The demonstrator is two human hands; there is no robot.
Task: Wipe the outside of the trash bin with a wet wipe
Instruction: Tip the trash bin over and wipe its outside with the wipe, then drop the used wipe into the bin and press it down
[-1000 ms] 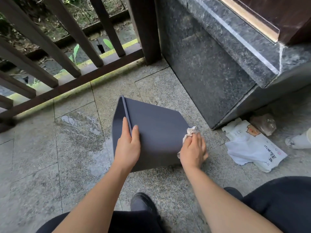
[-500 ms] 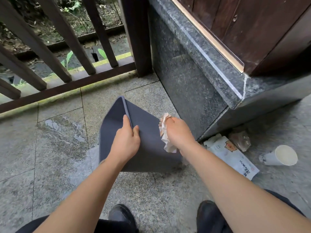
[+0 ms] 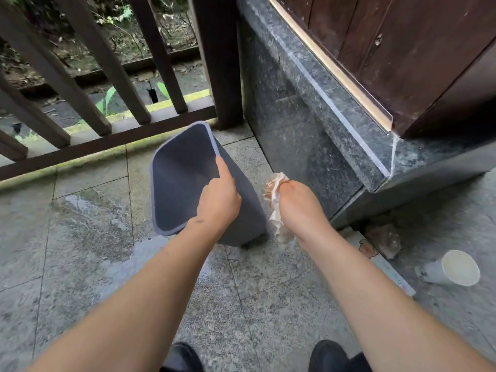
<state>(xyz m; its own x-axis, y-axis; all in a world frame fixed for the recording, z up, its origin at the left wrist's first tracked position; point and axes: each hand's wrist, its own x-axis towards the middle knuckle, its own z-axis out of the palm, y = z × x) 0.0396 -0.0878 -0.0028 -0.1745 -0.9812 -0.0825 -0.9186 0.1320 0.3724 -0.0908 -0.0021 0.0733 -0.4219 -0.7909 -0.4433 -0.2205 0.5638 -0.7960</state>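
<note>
Tipping the trash bin (image 3: 241, 200) by its rim, the left hand (image 3: 218, 204) has its fingers (image 3: 222, 167) hooked over the edge, thumb side inside the opening, so the bin leans on its lower corner on the wet floor (image 3: 94, 237). The right hand (image 3: 298, 205) is closed around the crumpled wet wipe (image 3: 276, 210), which hangs just beside the bin's outer wall, seemingly not touching it. From here the bin could skid on the damp tiles if the wiping push outweighs the rim hold, or the rim could slip from under those fingers. The loose tail of the wipe may drag on the gritty floor below the knuckles. On the packet (image 3: 375, 257) right of the wrist, any print is too blurred to read
</note>
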